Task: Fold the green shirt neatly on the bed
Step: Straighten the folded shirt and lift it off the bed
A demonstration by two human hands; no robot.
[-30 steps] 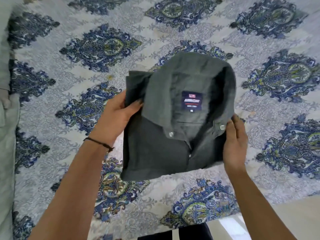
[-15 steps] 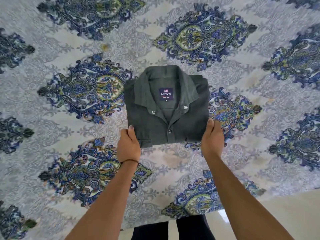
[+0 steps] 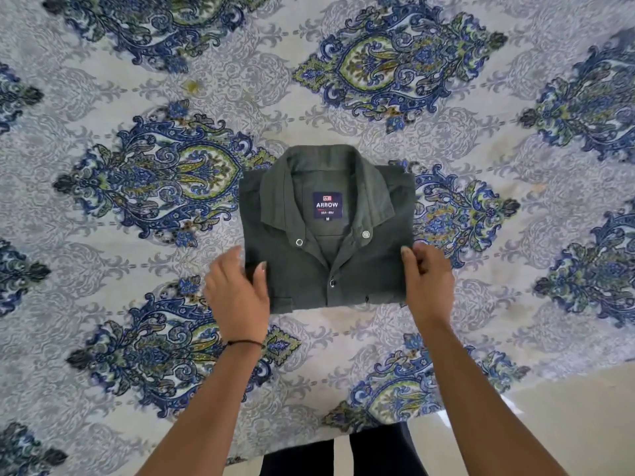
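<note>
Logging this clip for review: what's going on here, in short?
A person is finishing folding a green shirt on a bed with a patterned sheet. The shirt lies as a compact rectangle, collar up, with the label showing. The left hand and right hand are at its two lower corners, thumbs on the fabric. Whether they grip it or just touch it is unclear.

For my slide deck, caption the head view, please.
Both hands, left and right, flank the folded green shirt on the patterned bed.

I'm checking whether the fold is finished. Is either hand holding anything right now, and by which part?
The right hand pinches the green shirt at its right side edge; the left hand looks open beside the left edge.
</note>
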